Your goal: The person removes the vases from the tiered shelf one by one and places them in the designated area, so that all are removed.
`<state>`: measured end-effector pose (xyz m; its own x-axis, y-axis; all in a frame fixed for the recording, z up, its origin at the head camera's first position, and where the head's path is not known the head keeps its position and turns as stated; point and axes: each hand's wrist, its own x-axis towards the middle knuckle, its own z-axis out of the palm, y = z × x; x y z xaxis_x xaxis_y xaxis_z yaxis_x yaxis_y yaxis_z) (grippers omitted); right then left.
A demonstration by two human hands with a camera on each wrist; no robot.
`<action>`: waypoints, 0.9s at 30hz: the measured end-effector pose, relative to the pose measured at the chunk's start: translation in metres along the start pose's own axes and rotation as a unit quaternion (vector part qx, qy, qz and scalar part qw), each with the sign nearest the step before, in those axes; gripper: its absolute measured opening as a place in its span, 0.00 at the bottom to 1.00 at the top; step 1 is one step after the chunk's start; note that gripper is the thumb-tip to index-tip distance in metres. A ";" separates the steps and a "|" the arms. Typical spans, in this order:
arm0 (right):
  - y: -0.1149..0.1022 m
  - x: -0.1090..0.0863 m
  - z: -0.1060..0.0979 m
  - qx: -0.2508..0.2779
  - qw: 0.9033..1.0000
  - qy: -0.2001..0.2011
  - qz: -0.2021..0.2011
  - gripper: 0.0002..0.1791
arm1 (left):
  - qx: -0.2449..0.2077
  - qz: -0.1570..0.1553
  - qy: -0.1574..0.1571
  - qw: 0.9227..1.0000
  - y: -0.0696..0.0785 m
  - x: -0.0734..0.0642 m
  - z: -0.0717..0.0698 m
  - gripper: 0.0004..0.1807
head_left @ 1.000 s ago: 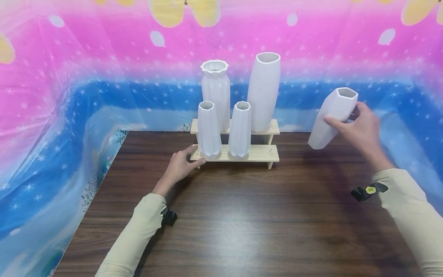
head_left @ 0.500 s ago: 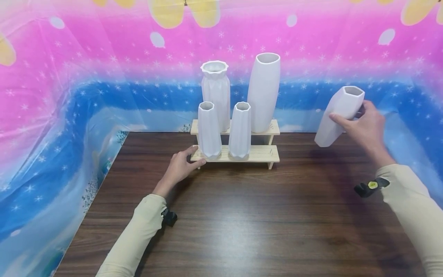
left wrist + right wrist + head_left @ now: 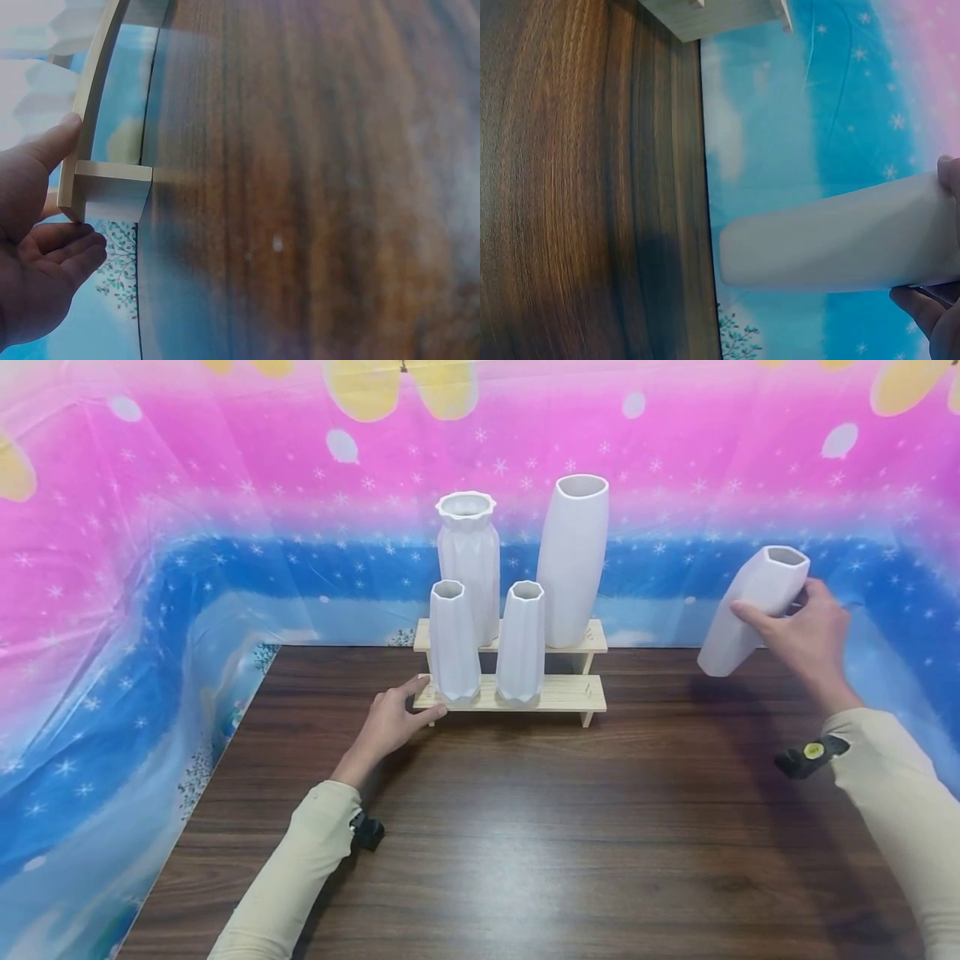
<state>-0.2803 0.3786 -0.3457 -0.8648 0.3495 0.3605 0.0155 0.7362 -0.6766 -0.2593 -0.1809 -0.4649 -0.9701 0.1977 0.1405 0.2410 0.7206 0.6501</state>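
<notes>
My right hand grips a white faceted vase round its upper part. The vase tilts, its mouth up and to the right, and hangs above the table's right back. In the right wrist view the vase's base points left. My left hand pinches the left end of the lower step of a pale wooden two-step stand, thumb on the front edge. Two slim fluted vases, a left one and a right one, stand on the lower step. The upper step bears a ruffled-rim vase and a tall smooth vase.
The dark wood-grain table stretches in front of the stand. Behind it hangs a pink and blue printed cloth, which also runs along the left and right sides.
My right hand has carried its vase to the right, away from the stand, and the vase leans a bit more. The left hand and the stand stay in place.
</notes>
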 end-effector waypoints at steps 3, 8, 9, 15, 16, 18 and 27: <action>0.006 0.003 0.001 0.003 1.000 0.007 0.010 0.49 | 0.002 -0.002 -0.001 1.000 0.000 0.000 0.000 0.40; 0.015 0.008 0.002 0.009 0.999 0.016 0.026 0.49 | 0.000 -0.004 -0.002 1.000 0.000 0.000 0.000 0.40; 0.017 0.009 0.002 0.010 0.999 0.017 0.029 0.49 | -0.002 -0.004 -0.002 1.000 0.000 0.000 0.000 0.41; 0.025 0.012 0.001 0.014 0.999 0.020 0.049 0.48 | -0.004 -0.005 -0.004 1.000 0.001 -0.001 0.000 0.41; 0.026 0.012 0.001 0.014 0.998 0.022 0.051 0.48 | -0.004 -0.006 -0.005 1.000 0.001 -0.001 0.000 0.41; 0.029 0.012 0.001 0.012 0.998 0.024 0.056 0.48 | -0.005 -0.006 -0.006 1.000 0.001 -0.002 0.000 0.41; 0.037 0.019 -0.001 -0.002 0.997 0.029 0.068 0.49 | -0.006 -0.007 -0.002 1.000 0.001 -0.001 0.000 0.40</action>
<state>-0.2956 0.4130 -0.3631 -0.8240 0.4787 0.3031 0.1321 0.6825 -0.7188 -0.2584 -0.1811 -0.4643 -0.9734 0.1902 0.1278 0.2265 0.7152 0.6612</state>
